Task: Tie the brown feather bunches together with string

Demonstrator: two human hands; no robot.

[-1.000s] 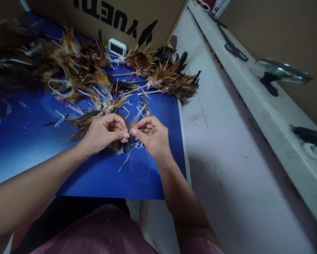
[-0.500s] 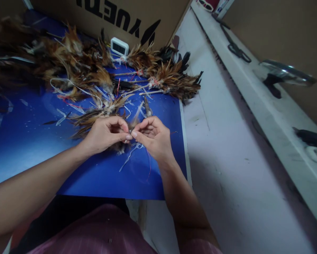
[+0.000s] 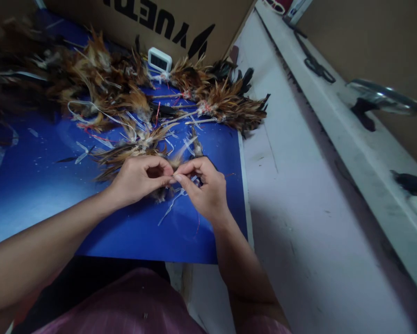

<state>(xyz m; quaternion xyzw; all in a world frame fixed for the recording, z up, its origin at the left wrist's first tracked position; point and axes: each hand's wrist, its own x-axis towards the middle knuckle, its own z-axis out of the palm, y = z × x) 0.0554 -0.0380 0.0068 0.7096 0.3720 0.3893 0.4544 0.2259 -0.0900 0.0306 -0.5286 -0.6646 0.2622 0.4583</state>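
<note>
My left hand (image 3: 144,178) and my right hand (image 3: 204,185) meet fingertip to fingertip above the blue tabletop (image 3: 149,236). Each is closed in a pinch. A small downy feather (image 3: 176,158) rises from between the fingertips, its lower end hidden by them. Just beyond my left hand lies a bunch of brown feathers (image 3: 116,157), partly covered. Under the hands are some grey-brown fluff (image 3: 158,194) and a thin clear plastic strip (image 3: 170,208). Behind my right hand a dark pointed thing (image 3: 196,144) lies partly hidden.
Feather bundles on sticks (image 3: 229,109), tied with red string, lie at the back right. A large heap of brown feathers (image 3: 100,69) spreads across the back left. A small white digital clock (image 3: 159,59) stands before a cardboard box (image 3: 152,18). The white wall (image 3: 281,139) borders the table's right edge.
Both hands stay pinched together in nearly the same place. My right hand's fingers have shifted slightly and the gap inside my left hand's curl looks wider. The view has moved a little.
</note>
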